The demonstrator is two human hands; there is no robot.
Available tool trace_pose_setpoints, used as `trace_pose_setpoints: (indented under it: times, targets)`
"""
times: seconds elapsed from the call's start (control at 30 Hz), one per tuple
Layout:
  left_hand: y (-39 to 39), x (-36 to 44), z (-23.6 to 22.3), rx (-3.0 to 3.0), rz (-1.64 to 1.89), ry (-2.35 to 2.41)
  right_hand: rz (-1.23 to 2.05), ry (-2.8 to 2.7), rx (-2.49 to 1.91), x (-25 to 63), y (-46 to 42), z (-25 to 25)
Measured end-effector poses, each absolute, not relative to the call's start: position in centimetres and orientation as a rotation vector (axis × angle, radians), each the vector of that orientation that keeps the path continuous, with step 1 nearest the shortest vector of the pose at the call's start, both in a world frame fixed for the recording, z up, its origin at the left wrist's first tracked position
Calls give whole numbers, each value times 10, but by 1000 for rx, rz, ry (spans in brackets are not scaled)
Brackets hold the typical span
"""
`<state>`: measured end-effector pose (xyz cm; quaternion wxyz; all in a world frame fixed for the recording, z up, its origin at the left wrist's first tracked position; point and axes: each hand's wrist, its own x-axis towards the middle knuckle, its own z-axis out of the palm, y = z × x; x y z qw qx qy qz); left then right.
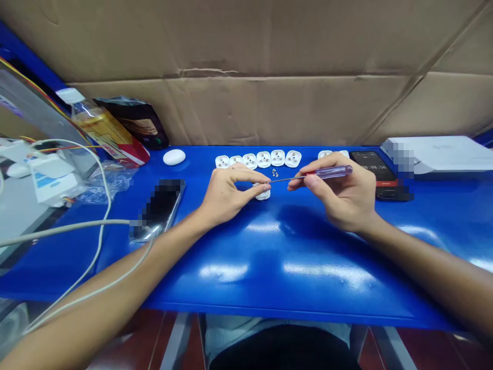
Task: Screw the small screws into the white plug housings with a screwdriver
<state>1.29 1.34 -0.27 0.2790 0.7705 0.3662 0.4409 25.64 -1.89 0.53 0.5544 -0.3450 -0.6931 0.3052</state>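
My right hand is closed around a screwdriver with a clear purple handle and a red collar. Its thin shaft points left, nearly level. At the tip, the thumb and forefinger of my left hand are pinched together; a tiny brassy speck shows there, too small to name. Just below these fingertips is a small white plastic piece, partly hidden by them. Behind my hands lie several tiny metal screws in a loose group. White rounded-square socket pieces with metal contacts stand in a row farther back.
On the blue table, a phone and a white oval object lie left. A bottle leans behind them; white cables cross my left forearm. A phone with a timer and a white box lie right.
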Motion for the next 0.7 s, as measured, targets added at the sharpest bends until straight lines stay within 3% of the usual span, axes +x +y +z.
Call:
trace_pose_setpoints:
  times: [0.33,0.7]
  targets:
    - [16,11,-5,2111,1130,989,613,-1718,-833,260,-18,3]
    - [33,-8,-4,2371,660,902,404,-1885,-958,263,-17,-2]
